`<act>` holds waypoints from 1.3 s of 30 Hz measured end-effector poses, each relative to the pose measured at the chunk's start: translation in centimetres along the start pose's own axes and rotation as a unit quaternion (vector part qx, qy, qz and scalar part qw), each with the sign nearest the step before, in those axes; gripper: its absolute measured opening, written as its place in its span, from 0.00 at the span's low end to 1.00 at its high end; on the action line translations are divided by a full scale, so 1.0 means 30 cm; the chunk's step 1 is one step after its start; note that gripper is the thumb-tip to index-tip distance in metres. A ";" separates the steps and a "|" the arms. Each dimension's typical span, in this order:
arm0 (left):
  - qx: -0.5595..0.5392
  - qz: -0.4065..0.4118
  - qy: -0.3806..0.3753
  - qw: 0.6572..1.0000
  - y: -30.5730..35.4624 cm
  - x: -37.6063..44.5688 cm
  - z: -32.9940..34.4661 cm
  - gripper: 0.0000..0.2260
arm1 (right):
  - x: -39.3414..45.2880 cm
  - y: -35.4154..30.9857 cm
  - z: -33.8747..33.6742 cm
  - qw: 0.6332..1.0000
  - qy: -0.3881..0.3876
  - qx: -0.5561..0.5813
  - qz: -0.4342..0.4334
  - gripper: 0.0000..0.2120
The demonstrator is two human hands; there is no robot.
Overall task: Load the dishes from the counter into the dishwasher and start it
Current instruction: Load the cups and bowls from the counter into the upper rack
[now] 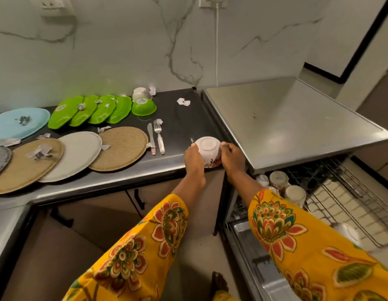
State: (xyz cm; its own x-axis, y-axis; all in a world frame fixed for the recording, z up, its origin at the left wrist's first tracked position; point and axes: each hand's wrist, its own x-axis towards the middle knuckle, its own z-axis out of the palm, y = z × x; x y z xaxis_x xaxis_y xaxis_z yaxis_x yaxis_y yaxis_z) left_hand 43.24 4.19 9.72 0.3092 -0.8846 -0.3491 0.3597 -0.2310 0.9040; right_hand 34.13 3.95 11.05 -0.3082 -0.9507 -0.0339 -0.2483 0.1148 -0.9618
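A white bowl (208, 149) with a flower pattern sits upside down at the counter's (184, 124) front right corner. My left hand (194, 156) grips its left side and my right hand (232, 156) grips its right side. To the right, the dishwasher (282, 124) is open and its upper rack (340, 192) is pulled out. Several white cups (295, 194) stand upside down in the rack's left end. On the counter lie a knife (151, 137), a fork (159, 135), a green bowl (144, 107), several green plates (91, 111), a blue plate (17, 123) and a white plate (75, 153).
Two woven mats (121, 148) and a grey mat (1, 158) lie among the plates, with scraps of paper (183, 101) scattered about. A white cup (139, 94) stands at the back wall. The dishwasher's open door (253, 253) juts out low on the right.
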 end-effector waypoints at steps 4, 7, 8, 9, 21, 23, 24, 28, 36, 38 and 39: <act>0.020 -0.006 -0.021 1.000 -0.058 -0.062 0.075 0.18 | -0.018 0.039 -0.105 0.999 0.038 -0.032 0.022 0.15; 0.022 -0.019 -0.052 0.998 -0.105 -0.095 0.143 0.17 | -0.016 0.079 -0.187 0.996 0.073 -0.027 0.035 0.16; 0.027 -0.026 -0.065 0.997 -0.119 -0.110 0.168 0.17 | -0.011 0.096 -0.214 0.995 0.085 -0.027 0.046 0.17; 0.030 -0.029 -0.080 0.996 -0.138 -0.121 0.195 0.16 | -0.008 0.111 -0.243 0.993 0.100 -0.026 0.060 0.18; 0.127 -0.052 -0.200 0.970 -0.391 -0.236 0.550 0.16 | 0.100 0.332 -0.618 0.954 0.258 0.034 0.148 0.14; 0.142 -0.064 -0.217 0.964 -0.447 -0.236 0.606 0.20 | 0.120 0.379 -0.677 0.949 0.264 0.043 0.167 0.10; 0.143 -0.073 -0.226 0.961 -0.472 -0.236 0.634 0.19 | 0.133 0.407 -0.704 0.947 0.265 0.043 0.179 0.09; 0.128 -0.124 -0.230 0.957 -0.564 -0.233 0.744 0.20 | 0.187 0.517 -0.801 0.938 0.269 0.054 0.213 0.06; 0.259 -0.137 -0.254 0.922 -0.754 -0.179 0.980 0.21 | 0.322 0.767 -0.980 0.919 0.250 0.093 0.292 0.07; 0.278 -0.153 -0.276 0.907 -0.808 -0.159 1.033 0.22 | 0.368 0.821 -1.040 0.914 0.231 0.111 0.315 0.09; 0.282 -0.162 -0.287 0.901 -0.840 -0.144 1.058 0.22 | 0.393 0.844 -1.070 0.912 0.220 0.121 0.323 0.10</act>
State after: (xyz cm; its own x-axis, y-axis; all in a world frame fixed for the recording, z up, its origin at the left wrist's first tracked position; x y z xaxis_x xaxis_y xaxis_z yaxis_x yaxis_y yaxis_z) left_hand 4.89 0.98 -3.70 -0.2956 -0.7604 -0.5783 -0.2047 -0.5409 0.8158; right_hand -5.26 4.90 -5.00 -0.6712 -0.4928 -0.5537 0.3095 0.4925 -0.8134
